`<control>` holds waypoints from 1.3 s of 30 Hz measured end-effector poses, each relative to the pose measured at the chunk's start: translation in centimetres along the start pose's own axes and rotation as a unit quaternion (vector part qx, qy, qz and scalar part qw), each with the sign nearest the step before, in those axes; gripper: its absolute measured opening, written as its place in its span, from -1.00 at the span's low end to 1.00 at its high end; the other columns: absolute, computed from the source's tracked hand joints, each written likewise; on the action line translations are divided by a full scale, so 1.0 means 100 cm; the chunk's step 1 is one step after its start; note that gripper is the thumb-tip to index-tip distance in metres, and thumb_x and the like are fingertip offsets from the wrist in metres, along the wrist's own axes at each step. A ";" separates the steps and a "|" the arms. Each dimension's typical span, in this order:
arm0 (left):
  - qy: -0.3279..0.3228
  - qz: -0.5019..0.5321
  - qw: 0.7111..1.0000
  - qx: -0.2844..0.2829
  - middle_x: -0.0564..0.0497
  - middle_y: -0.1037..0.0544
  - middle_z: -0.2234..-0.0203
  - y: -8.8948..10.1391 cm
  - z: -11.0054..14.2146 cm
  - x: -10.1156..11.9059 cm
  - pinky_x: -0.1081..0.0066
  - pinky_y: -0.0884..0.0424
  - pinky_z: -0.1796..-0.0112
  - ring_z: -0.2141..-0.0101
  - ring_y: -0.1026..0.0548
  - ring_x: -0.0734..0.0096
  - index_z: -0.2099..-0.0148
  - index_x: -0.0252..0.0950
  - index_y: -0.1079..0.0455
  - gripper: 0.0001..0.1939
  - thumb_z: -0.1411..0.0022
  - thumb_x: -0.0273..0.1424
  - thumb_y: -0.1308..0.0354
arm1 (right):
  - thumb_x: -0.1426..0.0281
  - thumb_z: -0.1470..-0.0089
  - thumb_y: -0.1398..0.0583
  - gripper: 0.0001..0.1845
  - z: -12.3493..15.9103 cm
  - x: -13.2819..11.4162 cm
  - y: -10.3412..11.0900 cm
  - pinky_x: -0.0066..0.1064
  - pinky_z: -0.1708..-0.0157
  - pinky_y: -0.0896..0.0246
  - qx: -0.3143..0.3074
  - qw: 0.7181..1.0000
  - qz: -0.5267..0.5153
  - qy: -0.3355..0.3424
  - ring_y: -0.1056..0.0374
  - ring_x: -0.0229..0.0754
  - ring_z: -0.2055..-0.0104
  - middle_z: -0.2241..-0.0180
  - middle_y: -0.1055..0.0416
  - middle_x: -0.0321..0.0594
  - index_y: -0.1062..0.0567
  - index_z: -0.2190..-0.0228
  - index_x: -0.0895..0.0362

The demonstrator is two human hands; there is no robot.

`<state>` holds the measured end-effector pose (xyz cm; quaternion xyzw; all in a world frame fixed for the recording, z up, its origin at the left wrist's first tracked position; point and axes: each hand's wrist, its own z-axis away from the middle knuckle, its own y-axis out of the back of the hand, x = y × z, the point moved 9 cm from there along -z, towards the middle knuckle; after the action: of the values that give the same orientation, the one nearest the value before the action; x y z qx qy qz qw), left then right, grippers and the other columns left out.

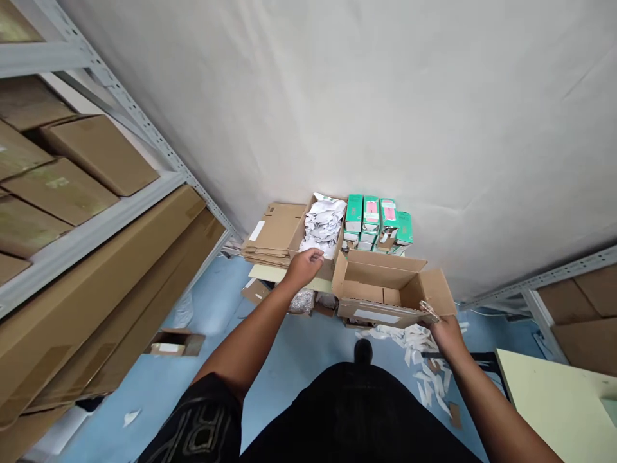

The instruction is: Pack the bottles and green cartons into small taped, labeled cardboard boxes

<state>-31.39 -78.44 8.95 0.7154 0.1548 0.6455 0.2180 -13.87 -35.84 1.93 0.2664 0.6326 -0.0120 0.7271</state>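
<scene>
My right hand (pixel 446 331) grips the right front side of an open cardboard box (pixel 370 307), which is tilted so that its inside shows. A small shiny object (pixel 429 312) sits at the fingers of that hand; its kind is unclear. My left hand (pixel 304 267) is over the near edge of another carton, its fingers curled together. Whether they hold anything is hidden. Crumpled white paper (pixel 324 222) fills that carton. Left of it lies a stack of flattened cardboard boxes (pixel 274 235), and green boxes (pixel 354 212) stand piled on its right.
A metal shelf (pixel 110 83) with brown cartons (pixel 99 151) rises on my left. More cartons (pixel 590 321) fill a rack on the right. Paper scraps (pixel 431 379) litter the blue floor (pixel 294 357). A pale yellow tabletop (pixel 549 405) juts in at the lower right.
</scene>
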 end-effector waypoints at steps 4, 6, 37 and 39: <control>0.026 -0.199 0.979 -0.049 -0.06 -0.68 0.10 -0.009 -0.067 -0.009 0.40 -0.49 0.04 0.08 -0.61 0.26 -0.06 -0.27 -0.56 -0.68 -0.32 -0.32 -0.15 | 0.07 0.03 -0.31 -0.49 -0.033 -0.003 -0.003 -0.07 -0.01 -0.42 0.001 1.000 0.026 -0.002 -0.52 0.23 -0.04 0.16 -0.67 0.01 -0.70 0.17 0.18; 0.046 -0.313 0.944 -0.097 -0.08 -0.65 -0.01 -0.023 -0.095 -0.021 0.39 -0.46 0.02 -0.01 -0.58 0.20 -0.11 -0.23 -0.54 -0.64 -0.33 -0.27 -0.17 | 0.04 0.02 -0.31 -0.48 -0.049 -0.006 -0.001 -0.05 -0.03 -0.40 -0.007 0.999 0.032 0.003 -0.52 0.23 -0.05 0.12 -0.66 0.04 -0.70 0.20 0.19; -0.181 -0.005 0.977 -0.115 -0.06 -0.69 0.05 0.009 -0.076 0.072 0.24 -0.45 -0.10 0.00 -0.59 0.16 -0.04 -0.22 -0.62 -0.64 -0.39 -0.19 -0.11 | 0.02 0.03 -0.27 -0.47 -0.061 -0.038 -0.037 -0.05 0.00 -0.40 0.000 0.997 0.073 -0.036 -0.53 0.27 -0.03 0.19 -0.68 0.02 -0.72 0.20 0.14; -0.237 0.027 0.952 -0.191 -0.05 -0.66 -0.03 -0.005 -0.050 0.092 0.19 -0.40 -0.18 -0.07 -0.57 0.15 -0.09 -0.19 -0.61 -0.64 -0.40 -0.26 -0.09 | 0.02 0.03 -0.28 -0.49 -0.051 -0.043 -0.043 -0.06 -0.01 -0.39 0.010 0.997 0.073 -0.032 -0.53 0.24 -0.03 0.18 -0.68 0.00 -0.72 0.19 0.13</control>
<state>-35.18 -72.78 16.92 0.7968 -0.0476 0.4802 0.3636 -20.90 -38.89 4.04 0.3185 0.5876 0.0257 0.7434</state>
